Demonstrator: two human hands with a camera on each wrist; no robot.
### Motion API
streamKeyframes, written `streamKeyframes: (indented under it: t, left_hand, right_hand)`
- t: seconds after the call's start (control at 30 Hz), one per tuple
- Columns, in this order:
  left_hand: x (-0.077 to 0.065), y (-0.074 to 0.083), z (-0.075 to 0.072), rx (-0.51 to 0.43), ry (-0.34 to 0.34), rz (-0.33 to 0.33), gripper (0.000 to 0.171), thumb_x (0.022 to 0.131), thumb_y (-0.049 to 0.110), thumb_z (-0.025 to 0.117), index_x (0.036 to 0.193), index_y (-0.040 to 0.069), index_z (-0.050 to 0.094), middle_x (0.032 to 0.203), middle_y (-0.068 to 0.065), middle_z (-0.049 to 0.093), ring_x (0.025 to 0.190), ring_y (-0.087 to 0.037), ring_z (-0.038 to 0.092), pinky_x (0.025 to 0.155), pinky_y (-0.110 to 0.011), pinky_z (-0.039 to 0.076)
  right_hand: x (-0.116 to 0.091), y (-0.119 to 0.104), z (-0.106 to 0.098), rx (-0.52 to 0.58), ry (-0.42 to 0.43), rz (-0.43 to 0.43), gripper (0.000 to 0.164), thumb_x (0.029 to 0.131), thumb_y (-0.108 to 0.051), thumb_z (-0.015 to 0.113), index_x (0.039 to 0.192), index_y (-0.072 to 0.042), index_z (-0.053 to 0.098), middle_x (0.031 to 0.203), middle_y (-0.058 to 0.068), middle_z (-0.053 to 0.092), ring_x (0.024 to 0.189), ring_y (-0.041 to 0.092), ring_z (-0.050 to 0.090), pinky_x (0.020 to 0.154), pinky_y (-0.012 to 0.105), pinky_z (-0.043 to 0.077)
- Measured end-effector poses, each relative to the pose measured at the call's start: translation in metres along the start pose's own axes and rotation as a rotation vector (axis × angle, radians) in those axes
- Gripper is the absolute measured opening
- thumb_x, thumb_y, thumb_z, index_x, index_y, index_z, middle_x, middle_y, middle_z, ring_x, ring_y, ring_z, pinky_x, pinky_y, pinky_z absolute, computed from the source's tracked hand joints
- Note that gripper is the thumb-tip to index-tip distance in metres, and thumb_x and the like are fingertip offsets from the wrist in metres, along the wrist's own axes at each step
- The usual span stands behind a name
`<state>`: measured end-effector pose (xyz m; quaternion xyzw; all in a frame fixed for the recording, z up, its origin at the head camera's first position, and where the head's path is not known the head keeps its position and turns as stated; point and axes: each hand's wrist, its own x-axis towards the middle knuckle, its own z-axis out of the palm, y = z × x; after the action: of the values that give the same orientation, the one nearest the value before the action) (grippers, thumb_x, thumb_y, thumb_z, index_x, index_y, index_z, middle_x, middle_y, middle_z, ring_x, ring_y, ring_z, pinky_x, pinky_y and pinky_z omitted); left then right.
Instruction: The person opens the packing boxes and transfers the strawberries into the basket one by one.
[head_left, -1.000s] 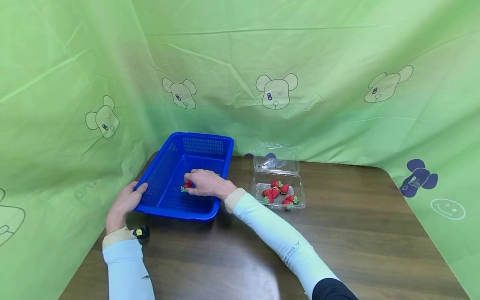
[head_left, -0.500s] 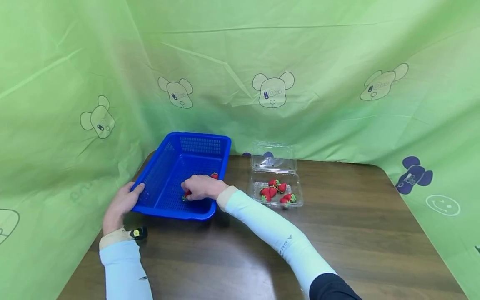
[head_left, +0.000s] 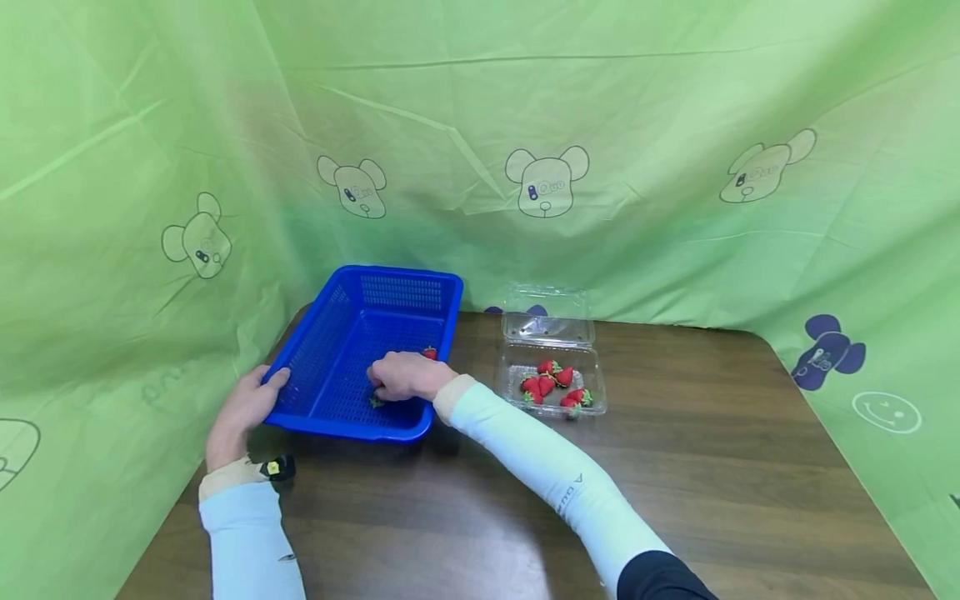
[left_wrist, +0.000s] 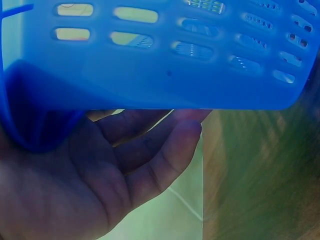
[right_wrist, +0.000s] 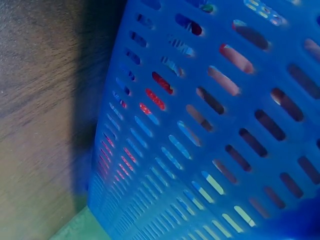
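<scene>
A blue slotted plastic basket stands at the left of the table, nearest my left hand. That hand grips the basket's near left corner, thumb over the rim; the left wrist view shows its fingers bent beneath the wall. My right hand reaches down inside the basket and pinches a strawberry, of which only the green leaves show below the fingers. Another red strawberry lies by the basket's right wall. Through the slots in the right wrist view, red fruit and parts of the hand appear.
Right of the basket, a clear plastic clamshell box lies with its lid raised back; several strawberries are in it. The wooden table extends to the right. Green printed cloth hangs behind and on both sides.
My right hand has lowered the strawberry toward the basket floor, then shifted slightly right with it. The strawberry by the right wall has come into sight. My left hand keeps its grip.
</scene>
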<state>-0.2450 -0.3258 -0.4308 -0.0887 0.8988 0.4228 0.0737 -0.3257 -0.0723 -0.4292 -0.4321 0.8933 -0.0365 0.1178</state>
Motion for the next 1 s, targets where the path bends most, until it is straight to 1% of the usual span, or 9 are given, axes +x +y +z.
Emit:
streamKeyframes:
  t: [0.1, 0.23, 0.37, 0.5, 0.6, 0.7, 0.77, 0.9, 1.0]
  left_hand:
    - [0.001, 0.0, 0.001, 0.001, 0.012, 0.011, 0.064, 0.101, 0.05, 0.029, 0.131, -0.005, 0.043, 0.111, -0.022, 0.06, 0.086, -0.015, 0.058, 0.077, -0.028, 0.042]
    - [0.002, -0.001, 0.001, 0.006, 0.01, 0.008, 0.064, 0.101, 0.05, 0.029, 0.13, -0.004, 0.043, 0.112, -0.021, 0.06, 0.087, -0.016, 0.058, 0.077, -0.028, 0.042]
    - [0.0, -0.001, 0.001, 0.011, -0.008, -0.004, 0.065, 0.101, 0.051, 0.027, 0.131, -0.005, 0.041, 0.114, -0.022, 0.058, 0.09, -0.019, 0.057, 0.078, -0.029, 0.041]
    - [0.0, -0.001, 0.0, 0.005, -0.009, 0.001, 0.064, 0.101, 0.05, 0.027, 0.13, -0.006, 0.041, 0.112, -0.022, 0.058, 0.088, -0.017, 0.057, 0.078, -0.029, 0.041]
    - [0.0, 0.0, 0.001, -0.003, -0.013, 0.007, 0.064, 0.101, 0.049, 0.028, 0.13, -0.007, 0.041, 0.112, -0.022, 0.059, 0.087, -0.016, 0.058, 0.077, -0.028, 0.042]
    - [0.0, 0.0, 0.001, -0.007, -0.024, 0.004, 0.065, 0.101, 0.049, 0.027, 0.132, -0.007, 0.039, 0.114, -0.024, 0.057, 0.089, -0.019, 0.058, 0.077, -0.028, 0.043]
    - [0.0, 0.0, 0.0, -0.014, -0.022, 0.01, 0.065, 0.102, 0.048, 0.027, 0.133, -0.008, 0.038, 0.114, -0.024, 0.058, 0.088, -0.018, 0.059, 0.076, -0.027, 0.043]
    - [-0.001, 0.0, -0.002, -0.001, -0.021, 0.016, 0.066, 0.101, 0.049, 0.027, 0.133, -0.008, 0.038, 0.114, -0.024, 0.058, 0.086, -0.015, 0.059, 0.076, -0.027, 0.043]
    - [-0.002, 0.002, -0.002, 0.02, -0.028, 0.008, 0.068, 0.101, 0.051, 0.025, 0.135, -0.007, 0.037, 0.117, -0.025, 0.057, 0.091, -0.02, 0.059, 0.079, -0.03, 0.041]
  right_hand:
    - [-0.003, 0.001, -0.001, 0.007, 0.093, -0.039, 0.019, 0.095, -0.027, 0.056, 0.078, -0.02, 0.055, 0.069, -0.007, 0.054, 0.063, 0.01, 0.052, 0.055, 0.021, 0.039]
    - [-0.008, 0.002, -0.002, 0.007, 0.225, -0.101, 0.02, 0.096, -0.025, 0.053, 0.077, -0.019, 0.053, 0.066, -0.008, 0.05, 0.061, 0.007, 0.049, 0.053, 0.019, 0.037]
    - [-0.018, 0.004, -0.004, -0.004, 0.305, -0.129, 0.019, 0.096, -0.023, 0.05, 0.078, -0.021, 0.053, 0.067, -0.01, 0.051, 0.061, 0.005, 0.05, 0.053, 0.019, 0.038]
    - [-0.033, 0.007, -0.007, -0.063, 0.392, -0.151, 0.02, 0.097, -0.023, 0.049, 0.077, -0.022, 0.054, 0.07, -0.01, 0.053, 0.067, 0.007, 0.051, 0.06, 0.02, 0.041]
    - [-0.047, 0.012, -0.01, -0.122, 0.489, -0.177, 0.019, 0.096, -0.023, 0.05, 0.078, -0.021, 0.056, 0.073, -0.009, 0.056, 0.073, 0.01, 0.052, 0.066, 0.022, 0.044]
    - [-0.061, 0.019, -0.015, -0.158, 0.576, -0.186, 0.018, 0.095, -0.023, 0.052, 0.079, -0.019, 0.058, 0.074, -0.007, 0.058, 0.076, 0.014, 0.054, 0.069, 0.025, 0.045]
    - [-0.069, 0.023, -0.019, -0.168, 0.605, -0.184, 0.017, 0.094, -0.022, 0.053, 0.078, -0.018, 0.058, 0.074, -0.007, 0.058, 0.076, 0.015, 0.055, 0.069, 0.026, 0.045]
    - [-0.087, 0.033, -0.025, -0.183, 0.599, -0.176, 0.017, 0.093, -0.02, 0.053, 0.077, -0.017, 0.056, 0.073, -0.006, 0.056, 0.076, 0.015, 0.055, 0.069, 0.027, 0.045]
    - [-0.1, 0.041, -0.027, -0.177, 0.605, -0.176, 0.016, 0.094, -0.019, 0.054, 0.078, -0.016, 0.057, 0.073, -0.005, 0.056, 0.075, 0.015, 0.054, 0.068, 0.027, 0.046]
